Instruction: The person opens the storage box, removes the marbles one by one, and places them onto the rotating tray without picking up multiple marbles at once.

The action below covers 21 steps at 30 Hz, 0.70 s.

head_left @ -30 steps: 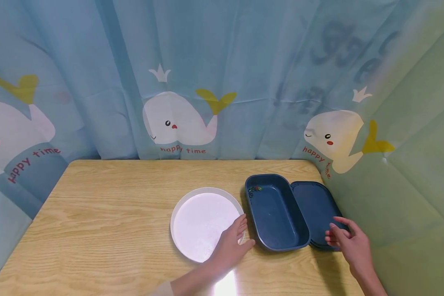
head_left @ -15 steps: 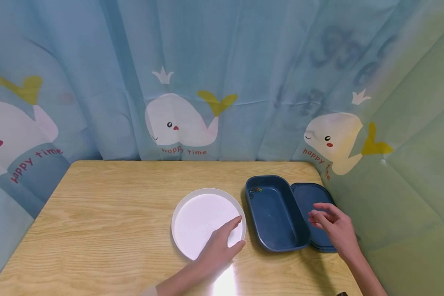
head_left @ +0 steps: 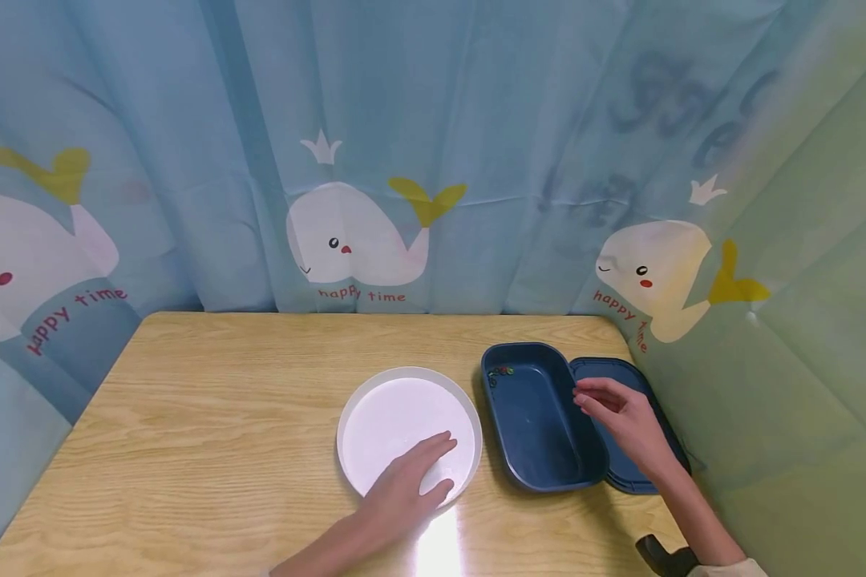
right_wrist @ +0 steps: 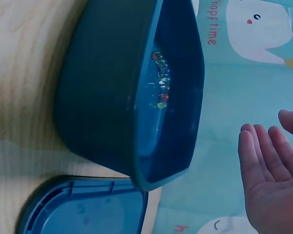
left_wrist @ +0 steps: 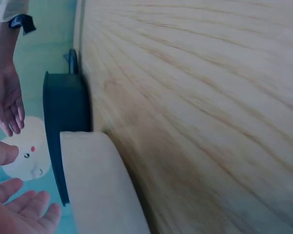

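One left hand (head_left: 398,490) above the round white plate (head_left: 395,425) and one right hand (head_left: 629,421) by the smooth blue box (head_left: 540,425) near the desk's (head_left: 188,401) right edge, empty, thumbs apart from fingers, seem at a reaching step, perhaps next needing a light pinch for glassy beads (right_wrist: 164,82) in the box's far left corner.

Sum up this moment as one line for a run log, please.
left grip: holds nothing, above white plate | right grip: holds nothing, in the air near blue box | box: lid off, beads inside
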Motion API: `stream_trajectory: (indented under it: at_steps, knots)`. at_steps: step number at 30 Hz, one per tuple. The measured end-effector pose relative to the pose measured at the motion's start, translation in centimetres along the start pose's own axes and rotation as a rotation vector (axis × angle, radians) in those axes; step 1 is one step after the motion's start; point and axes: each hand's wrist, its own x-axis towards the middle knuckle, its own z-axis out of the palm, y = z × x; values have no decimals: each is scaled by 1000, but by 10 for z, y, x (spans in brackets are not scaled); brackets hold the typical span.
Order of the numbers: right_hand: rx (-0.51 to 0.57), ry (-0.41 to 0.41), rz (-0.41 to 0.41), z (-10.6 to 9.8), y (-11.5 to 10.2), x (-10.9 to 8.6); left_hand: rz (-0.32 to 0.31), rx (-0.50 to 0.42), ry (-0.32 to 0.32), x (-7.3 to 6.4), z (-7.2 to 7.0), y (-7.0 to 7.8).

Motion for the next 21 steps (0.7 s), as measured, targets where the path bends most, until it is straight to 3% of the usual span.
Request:
stream_trajectory:
  at_steps: [7,14,21]
  knots:
    - [-53,-52,22,5,-3,16,71,52,75,-15,-8,-16]
    - [-57,-93,18,11,-6,35,245,240,166,-26,-19,-31]
    - [-45,-139,39,18,-9,53,336,353,172,-31,-31,-45]
